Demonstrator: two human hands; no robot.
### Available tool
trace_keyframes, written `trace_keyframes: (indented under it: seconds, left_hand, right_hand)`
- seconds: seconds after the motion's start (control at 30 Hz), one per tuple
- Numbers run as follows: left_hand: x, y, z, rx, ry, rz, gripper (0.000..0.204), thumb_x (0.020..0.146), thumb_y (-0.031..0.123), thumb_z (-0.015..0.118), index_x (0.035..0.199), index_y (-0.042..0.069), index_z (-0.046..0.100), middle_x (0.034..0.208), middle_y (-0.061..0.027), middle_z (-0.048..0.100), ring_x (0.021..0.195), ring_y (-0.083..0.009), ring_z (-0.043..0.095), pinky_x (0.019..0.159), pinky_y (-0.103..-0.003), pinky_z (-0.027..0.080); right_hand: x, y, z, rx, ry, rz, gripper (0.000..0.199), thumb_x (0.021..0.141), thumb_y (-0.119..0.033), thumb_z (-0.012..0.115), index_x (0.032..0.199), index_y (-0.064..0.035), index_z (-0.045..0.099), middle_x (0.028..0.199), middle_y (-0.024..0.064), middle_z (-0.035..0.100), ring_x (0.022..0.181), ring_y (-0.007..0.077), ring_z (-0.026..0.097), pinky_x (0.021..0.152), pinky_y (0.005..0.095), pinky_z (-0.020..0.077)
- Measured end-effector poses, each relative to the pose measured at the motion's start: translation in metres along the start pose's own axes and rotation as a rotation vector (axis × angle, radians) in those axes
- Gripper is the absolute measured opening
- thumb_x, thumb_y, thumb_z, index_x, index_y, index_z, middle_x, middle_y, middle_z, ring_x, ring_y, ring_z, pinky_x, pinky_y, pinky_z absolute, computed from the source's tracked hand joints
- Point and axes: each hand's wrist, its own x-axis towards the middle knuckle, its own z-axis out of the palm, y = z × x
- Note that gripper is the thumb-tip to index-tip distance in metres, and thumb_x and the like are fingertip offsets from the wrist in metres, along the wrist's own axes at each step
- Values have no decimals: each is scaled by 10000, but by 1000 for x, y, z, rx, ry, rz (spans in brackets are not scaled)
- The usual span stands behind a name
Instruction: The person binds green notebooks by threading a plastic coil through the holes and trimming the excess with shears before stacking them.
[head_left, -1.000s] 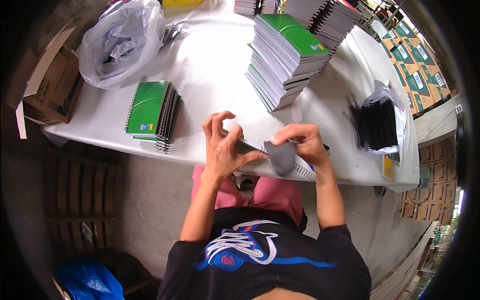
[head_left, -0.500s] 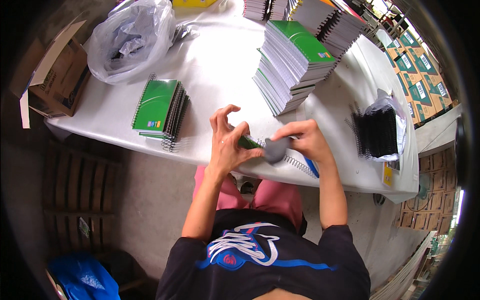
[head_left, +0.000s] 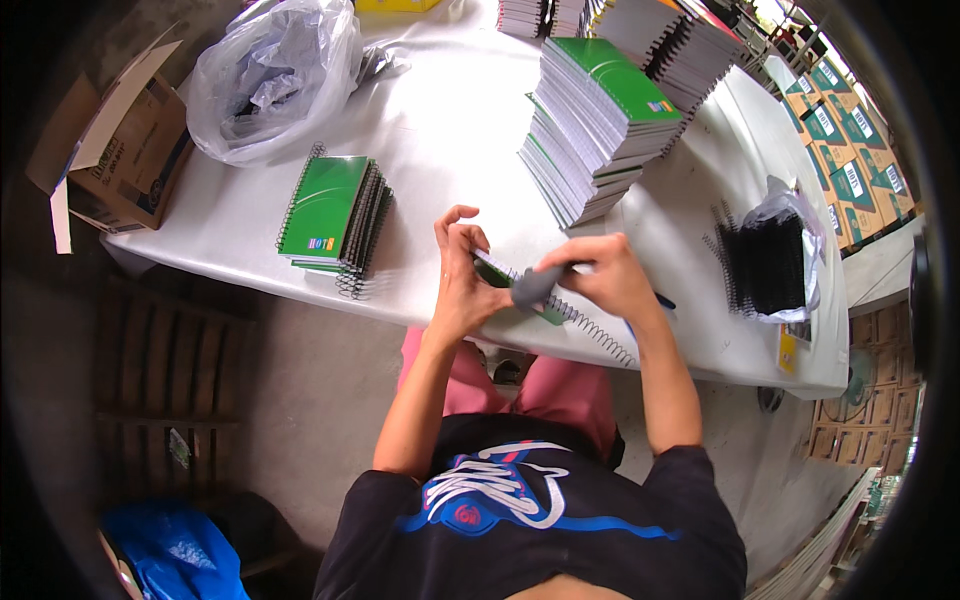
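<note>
My left hand (head_left: 462, 285) grips a green-covered notebook (head_left: 493, 266) by its edge, just above the table's front edge. A loose wire spiral (head_left: 598, 332) runs along the notebook's edge and sticks out to the right past it. In my right hand (head_left: 610, 282) is a dark grey rounded tool (head_left: 535, 288), pressed at the spiral and the notebook's edge close to my left thumb. The tool's exact kind is unclear, and my fingers hide part of it. A blue pen-like thing (head_left: 664, 300) lies beside my right wrist.
Spiral-bound green notebooks (head_left: 325, 210) are stacked at left; a taller stack of unbound ones (head_left: 600, 130) stands at centre right. Black spirals (head_left: 765, 265) lie in plastic at right. A plastic bag (head_left: 275, 90) and an open cardboard box (head_left: 130, 165) sit far left.
The grey tool has moved left and slightly up along the notebook's edge with my right hand. More of the free spiral shows. My left hand keeps its hold; the whole view has shifted slightly.
</note>
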Motion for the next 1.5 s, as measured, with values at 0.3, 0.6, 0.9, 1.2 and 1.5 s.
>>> trace_keyframes:
  seconds: [0.3,0.6,0.9,1.2,1.5]
  left_hand:
    - [1,-10,2,-98,-31,-58,985,329,342,957,1034,36,341,1132,-77,362,812,-159,432,741,-305,443]
    - [-3,-4,4,-178,-69,-121,966,336,302,964,986,45,298,1100,-82,318,752,-135,415,683,-279,441]
    - [-7,-13,0,-133,-160,-122,1009,358,252,960,1078,61,278,1151,-74,324,835,-141,478,773,-279,461]
    - [-10,-13,0,-395,-42,-166,706,596,206,875,1053,27,367,1078,-70,396,911,-137,432,800,-276,403]
    - [-7,26,-5,-573,306,-256,511,746,-64,721,1189,41,487,844,-25,612,795,-98,584,741,-217,455]
  right_hand:
    - [14,-3,5,-104,91,48,231,692,61,634,896,-15,715,767,86,695,692,103,636,688,247,508]
    - [9,16,6,-25,116,254,237,646,-8,664,870,-58,721,678,116,657,615,186,637,631,272,493]
    - [17,-6,24,298,104,65,233,661,49,631,871,-21,706,754,151,678,688,188,679,658,289,513]
    - [-13,11,-1,-226,391,211,248,702,-8,596,916,-62,709,871,169,671,825,318,654,764,385,501]
    - [-90,40,-52,-777,569,338,485,842,-208,620,1308,-141,501,1312,154,489,1185,357,471,1011,449,341]
